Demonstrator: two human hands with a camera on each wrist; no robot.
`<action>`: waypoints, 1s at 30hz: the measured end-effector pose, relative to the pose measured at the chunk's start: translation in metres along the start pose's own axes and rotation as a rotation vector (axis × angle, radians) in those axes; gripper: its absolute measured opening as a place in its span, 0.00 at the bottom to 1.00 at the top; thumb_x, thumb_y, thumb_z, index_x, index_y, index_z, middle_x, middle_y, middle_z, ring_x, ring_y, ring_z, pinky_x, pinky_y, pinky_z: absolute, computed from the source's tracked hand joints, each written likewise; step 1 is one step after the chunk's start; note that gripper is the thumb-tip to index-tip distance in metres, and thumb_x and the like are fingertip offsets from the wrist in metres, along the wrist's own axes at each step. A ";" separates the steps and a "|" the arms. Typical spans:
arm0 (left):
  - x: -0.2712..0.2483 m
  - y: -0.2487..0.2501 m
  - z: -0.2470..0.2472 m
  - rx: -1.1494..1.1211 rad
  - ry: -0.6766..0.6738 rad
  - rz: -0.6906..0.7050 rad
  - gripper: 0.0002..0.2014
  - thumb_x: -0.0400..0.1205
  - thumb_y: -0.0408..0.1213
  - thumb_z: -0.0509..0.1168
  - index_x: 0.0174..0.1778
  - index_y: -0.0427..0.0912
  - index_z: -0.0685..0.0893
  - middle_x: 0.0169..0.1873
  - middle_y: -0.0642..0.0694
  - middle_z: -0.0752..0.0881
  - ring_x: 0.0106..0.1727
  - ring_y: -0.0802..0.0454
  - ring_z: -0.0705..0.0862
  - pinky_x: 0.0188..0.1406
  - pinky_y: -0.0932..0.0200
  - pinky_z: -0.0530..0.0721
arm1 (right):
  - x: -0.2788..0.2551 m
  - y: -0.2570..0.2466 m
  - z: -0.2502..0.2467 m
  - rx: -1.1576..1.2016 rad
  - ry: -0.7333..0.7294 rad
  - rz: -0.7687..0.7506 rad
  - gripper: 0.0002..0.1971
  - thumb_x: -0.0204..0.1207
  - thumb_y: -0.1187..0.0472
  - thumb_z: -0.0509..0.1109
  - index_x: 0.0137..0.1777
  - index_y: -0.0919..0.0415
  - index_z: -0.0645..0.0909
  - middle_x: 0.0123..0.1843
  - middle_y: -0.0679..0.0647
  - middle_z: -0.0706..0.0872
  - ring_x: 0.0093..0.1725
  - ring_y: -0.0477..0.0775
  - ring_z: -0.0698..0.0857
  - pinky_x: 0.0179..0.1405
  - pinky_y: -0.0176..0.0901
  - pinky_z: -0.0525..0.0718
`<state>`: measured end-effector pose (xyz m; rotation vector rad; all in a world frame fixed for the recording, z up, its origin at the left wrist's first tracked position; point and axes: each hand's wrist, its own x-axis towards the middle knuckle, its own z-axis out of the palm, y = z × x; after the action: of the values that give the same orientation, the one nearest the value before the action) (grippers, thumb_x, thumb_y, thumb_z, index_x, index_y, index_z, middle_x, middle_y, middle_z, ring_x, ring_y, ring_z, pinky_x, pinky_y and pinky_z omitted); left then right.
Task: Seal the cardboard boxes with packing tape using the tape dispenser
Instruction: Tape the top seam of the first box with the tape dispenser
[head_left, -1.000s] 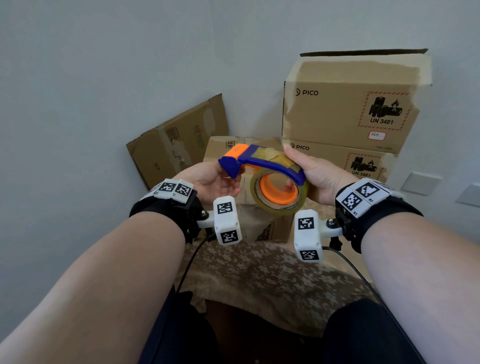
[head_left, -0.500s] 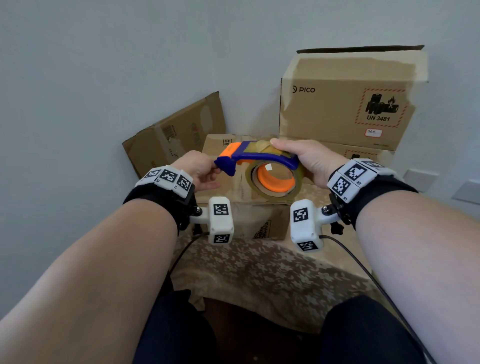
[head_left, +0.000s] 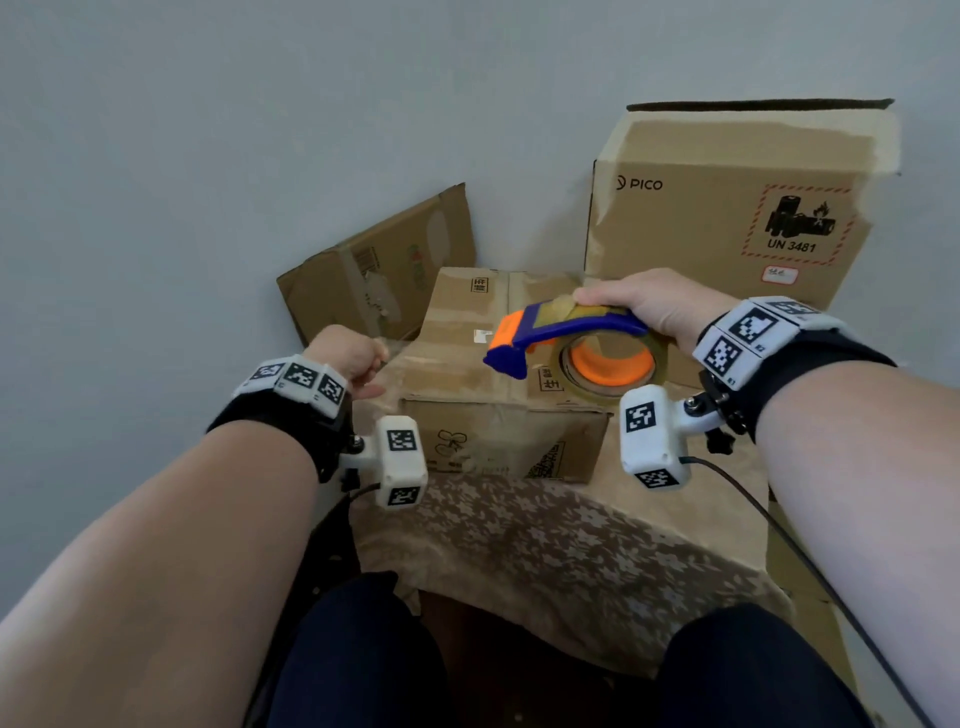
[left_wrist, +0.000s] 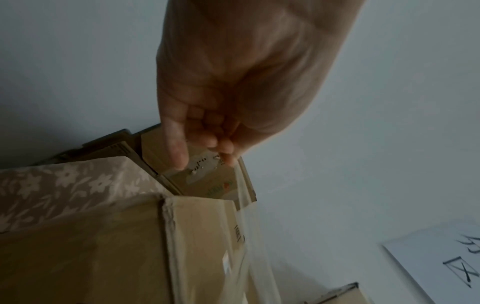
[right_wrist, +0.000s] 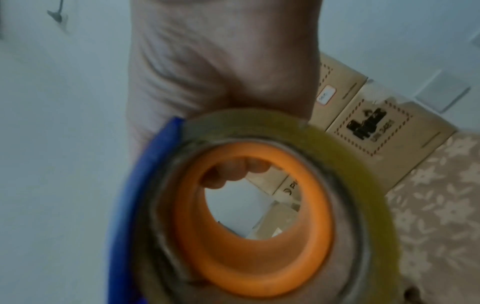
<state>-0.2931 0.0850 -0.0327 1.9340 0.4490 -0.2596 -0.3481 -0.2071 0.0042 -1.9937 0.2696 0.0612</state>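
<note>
Left hand off blue dispenser

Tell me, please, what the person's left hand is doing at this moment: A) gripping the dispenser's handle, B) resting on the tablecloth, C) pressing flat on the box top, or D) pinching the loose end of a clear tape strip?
D: the left hand pinches the end of the clear tape strip beside the box, while the right hand alone holds the dispenser.
</note>
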 end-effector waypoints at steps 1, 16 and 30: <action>0.000 -0.003 0.002 0.012 -0.003 0.017 0.16 0.85 0.27 0.55 0.31 0.39 0.76 0.25 0.46 0.72 0.26 0.53 0.68 0.35 0.54 0.83 | 0.000 -0.002 0.004 -0.073 0.008 -0.019 0.26 0.66 0.42 0.78 0.51 0.64 0.88 0.40 0.60 0.91 0.38 0.57 0.86 0.48 0.47 0.82; 0.007 -0.033 0.008 -0.073 -0.039 -0.043 0.16 0.88 0.29 0.52 0.32 0.37 0.72 0.25 0.43 0.75 0.10 0.55 0.74 0.31 0.57 0.80 | -0.001 -0.005 0.027 -0.333 -0.018 -0.010 0.21 0.72 0.43 0.73 0.44 0.64 0.86 0.35 0.57 0.84 0.34 0.55 0.80 0.37 0.43 0.75; 0.029 -0.060 0.006 -0.004 0.019 0.026 0.14 0.84 0.28 0.57 0.31 0.42 0.73 0.26 0.47 0.76 0.24 0.54 0.75 0.26 0.63 0.74 | 0.004 -0.002 0.046 -0.387 -0.047 -0.027 0.26 0.72 0.42 0.72 0.49 0.69 0.88 0.37 0.61 0.85 0.39 0.58 0.82 0.45 0.47 0.78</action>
<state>-0.2920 0.1059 -0.0967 1.9380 0.4365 -0.2241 -0.3400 -0.1657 -0.0140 -2.3760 0.2118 0.1518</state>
